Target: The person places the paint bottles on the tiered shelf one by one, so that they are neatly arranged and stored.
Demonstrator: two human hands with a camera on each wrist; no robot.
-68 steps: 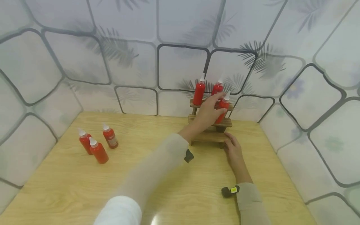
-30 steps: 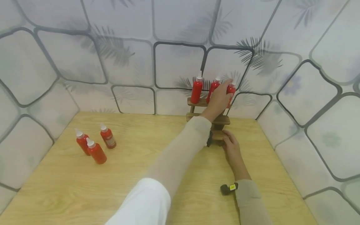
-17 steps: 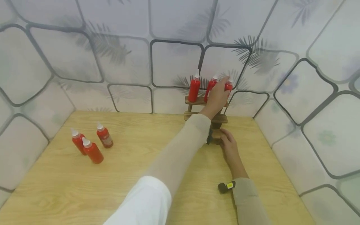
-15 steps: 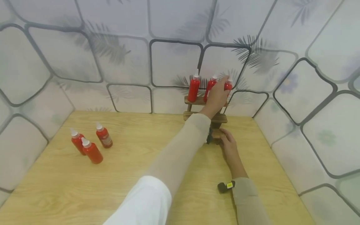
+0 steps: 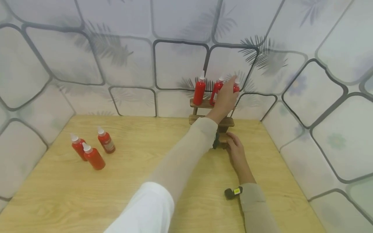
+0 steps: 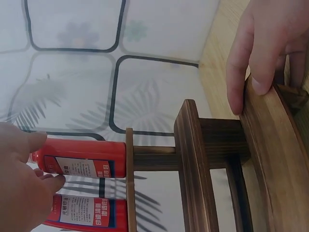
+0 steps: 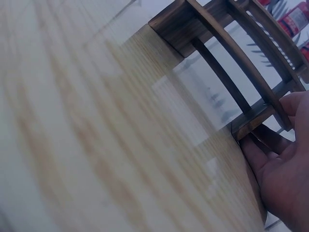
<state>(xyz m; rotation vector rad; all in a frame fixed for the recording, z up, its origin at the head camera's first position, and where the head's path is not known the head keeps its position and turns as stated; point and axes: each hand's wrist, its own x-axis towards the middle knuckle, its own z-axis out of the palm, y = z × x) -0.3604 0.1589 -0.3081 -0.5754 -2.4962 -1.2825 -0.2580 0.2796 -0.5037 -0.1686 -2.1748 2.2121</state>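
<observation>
A small three-tier wooden rack (image 5: 193, 119) stands by the back wall. My left hand (image 5: 223, 101) reaches over to its top tier and grips the rightmost red bottle (image 6: 77, 157) between thumb and fingers; in the left wrist view that bottle's base meets the tier. Two more red bottles with white nozzle caps share the tier: a middle bottle (image 5: 216, 92), partly behind the hand, and a left bottle (image 5: 199, 92). Down at the lowest step, my right hand (image 5: 236, 152) pinches the step's right end, thumb on top and fingers beneath in the right wrist view.
Three more red bottles stand together on the left of the wooden table (image 5: 140, 152): a front bottle (image 5: 95, 159), a rear one (image 5: 106, 142) and a left one (image 5: 78, 147). Patterned walls (image 5: 180, 64) close in the back and both sides.
My left hand has lifted the rightmost bottle from in front of the rack onto the top tier, beside the other two. It then stays there. The right hand keeps its hold on the lowest step.
</observation>
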